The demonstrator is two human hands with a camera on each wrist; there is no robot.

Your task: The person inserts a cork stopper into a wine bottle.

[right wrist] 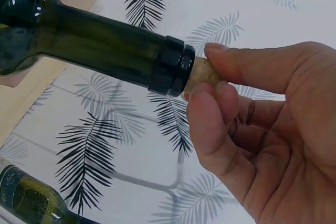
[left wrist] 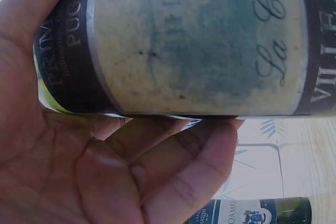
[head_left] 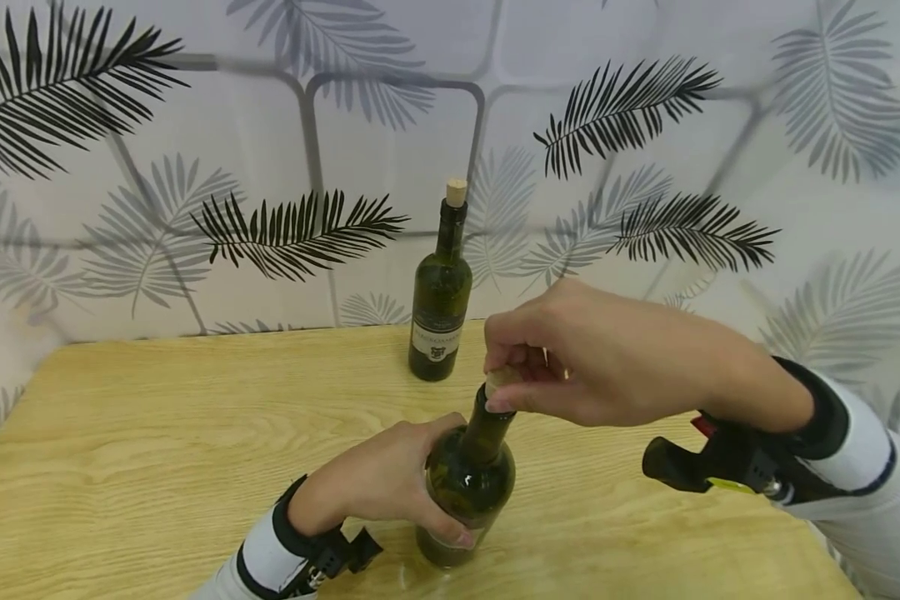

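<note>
A dark green wine bottle [head_left: 471,475] stands slightly tilted near the front of the table. My left hand [head_left: 390,471] grips its body, thumb across the front and fingers round the far side. In the left wrist view its cream and dark label [left wrist: 199,45] faces the palm. A pale cork [right wrist: 203,74] sits at the bottle's mouth, part of it sticking out above the dark rim [right wrist: 172,66]. My right hand [head_left: 607,354] pinches this cork between thumb and fingertips.
A second green wine bottle [head_left: 440,292] stands upright at the back of the wooden table [head_left: 195,433], with a cork [head_left: 456,192] in its neck. Behind it hangs a leaf-patterned cloth [head_left: 390,150]. Camera mounts are strapped to both wrists.
</note>
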